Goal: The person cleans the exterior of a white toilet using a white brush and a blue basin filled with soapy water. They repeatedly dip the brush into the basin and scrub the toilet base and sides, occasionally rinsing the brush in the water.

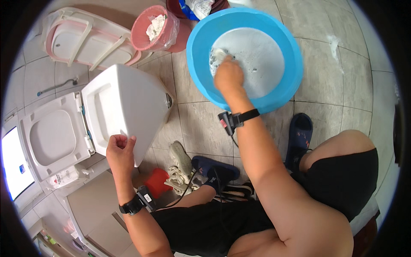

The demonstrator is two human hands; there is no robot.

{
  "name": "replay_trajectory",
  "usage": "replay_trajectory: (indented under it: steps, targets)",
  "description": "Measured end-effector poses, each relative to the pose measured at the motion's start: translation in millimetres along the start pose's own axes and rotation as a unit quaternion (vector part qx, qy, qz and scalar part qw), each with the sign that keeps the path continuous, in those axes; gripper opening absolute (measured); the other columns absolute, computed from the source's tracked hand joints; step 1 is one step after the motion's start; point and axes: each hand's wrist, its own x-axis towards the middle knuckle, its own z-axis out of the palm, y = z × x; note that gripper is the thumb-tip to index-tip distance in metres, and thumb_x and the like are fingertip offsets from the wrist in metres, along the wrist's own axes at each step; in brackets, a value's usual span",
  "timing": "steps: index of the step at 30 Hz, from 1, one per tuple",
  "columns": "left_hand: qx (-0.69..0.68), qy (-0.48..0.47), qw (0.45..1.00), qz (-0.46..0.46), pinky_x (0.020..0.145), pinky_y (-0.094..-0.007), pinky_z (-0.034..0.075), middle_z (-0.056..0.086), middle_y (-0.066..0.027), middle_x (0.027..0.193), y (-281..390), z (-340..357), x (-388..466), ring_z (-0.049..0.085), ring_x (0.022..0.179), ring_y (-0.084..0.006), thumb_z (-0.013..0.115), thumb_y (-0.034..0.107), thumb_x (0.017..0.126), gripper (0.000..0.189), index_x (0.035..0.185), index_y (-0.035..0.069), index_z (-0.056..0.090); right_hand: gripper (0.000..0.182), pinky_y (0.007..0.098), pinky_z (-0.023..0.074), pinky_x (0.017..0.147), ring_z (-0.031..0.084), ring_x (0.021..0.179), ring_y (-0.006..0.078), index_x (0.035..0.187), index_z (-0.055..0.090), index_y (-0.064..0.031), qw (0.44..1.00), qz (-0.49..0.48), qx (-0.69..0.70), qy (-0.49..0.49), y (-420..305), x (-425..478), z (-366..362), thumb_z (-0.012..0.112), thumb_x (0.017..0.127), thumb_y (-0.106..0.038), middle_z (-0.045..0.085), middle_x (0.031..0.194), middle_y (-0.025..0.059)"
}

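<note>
A large blue plastic basin point(293, 61) stands on the tiled floor and holds foamy, cloudy water point(263, 61). My right hand point(229, 75) reaches over the basin's near left part, its fingers closed around a whitish object point(221, 54) at the edge of the foam; blur hides what kind it is. My left hand point(121, 149) is at the rim of a white ceramic toilet bowl point(138, 96), thumb and fingertips bent towards each other with nothing visible between them. Both wrists wear black straps with small devices and cables.
The raised toilet seat point(53, 138) is left of the bowl. A pink waste bin point(141, 29) with a liner and a folded pink-and-white baby bathtub point(93, 41) stand at the upper left. Pale sneakers point(179, 157), a red container point(157, 183) and my slippered feet are below the basin.
</note>
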Motion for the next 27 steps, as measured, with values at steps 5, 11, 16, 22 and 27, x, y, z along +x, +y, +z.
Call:
replay_trajectory:
  steps: [5, 11, 16, 22, 27]
  targets:
    - [0.076, 0.102, 0.984, 0.122, 0.084, -0.0368, 0.056, 0.070, -0.0112, 0.107, 32.4, 8.5, 17.4, 0.066, 0.096, -0.0222, 0.082, 0.015, 0.087, 0.041, 0.122, 0.000, 0.068, 0.059, 0.0492, 0.0569, 0.097, 0.064, 0.122, 0.0417, 0.149, 0.045, 0.0043, 0.976, 0.201, -0.016, -0.087, 58.1, 43.9, 9.2, 0.061, 0.098, -0.018, 0.061, 0.136, 0.0260]
    - [0.067, 0.028, 0.993, 0.098, 0.099, -0.0411, 0.054, 0.062, -0.0154, 0.148, 63.1, 14.7, 49.8, 0.063, 0.130, -0.0309, 0.072, 0.010, 0.093, 0.059, 0.150, 0.013, 0.058, 0.081, 0.0486, 0.0594, 0.089, 0.070, 0.109, 0.0418, 0.161, 0.023, 0.0065, 0.992, 0.098, 0.039, -0.075, 6.8, 33.2, -21.4, 0.063, 0.095, -0.018, 0.061, 0.127, 0.0343]
    - [0.047, 0.025, 0.996, 0.074, 0.100, -0.0414, 0.054, 0.060, -0.0162, 0.150, 57.6, 19.3, 49.5, 0.063, 0.132, -0.0312, 0.065, 0.005, 0.096, 0.060, 0.154, 0.014, 0.054, 0.067, 0.0530, 0.0516, 0.098, 0.066, 0.112, 0.0482, 0.162, 0.030, 0.0004, 0.927, -0.025, 0.285, -0.242, -109.5, -13.2, -9.0, 0.054, 0.106, -0.026, 0.065, 0.126, 0.0336]
    - [0.003, 0.018, 0.997, 0.079, 0.107, -0.0363, 0.048, 0.056, -0.0158, 0.155, 63.7, 25.3, 47.3, 0.057, 0.139, -0.0291, 0.059, 0.001, 0.099, 0.058, 0.156, 0.011, 0.051, 0.059, 0.0437, 0.0456, 0.111, 0.058, 0.134, 0.0414, 0.157, 0.042, -0.0011, 0.806, -0.005, 0.522, -0.281, -159.9, -28.4, 57.3, 0.053, 0.108, -0.032, 0.059, 0.145, 0.0276]
    - [0.003, 0.028, 0.995, 0.098, 0.114, -0.0374, 0.043, 0.053, -0.0176, 0.158, 62.6, 28.9, 45.7, 0.053, 0.143, -0.0304, 0.059, 0.000, 0.100, 0.056, 0.155, 0.005, 0.050, 0.056, 0.0413, 0.0460, 0.111, 0.060, 0.133, 0.0365, 0.156, 0.045, -0.0041, 0.841, 0.034, 0.456, -0.289, -137.8, -27.4, 146.9, 0.051, 0.110, -0.035, 0.061, 0.145, 0.0233]
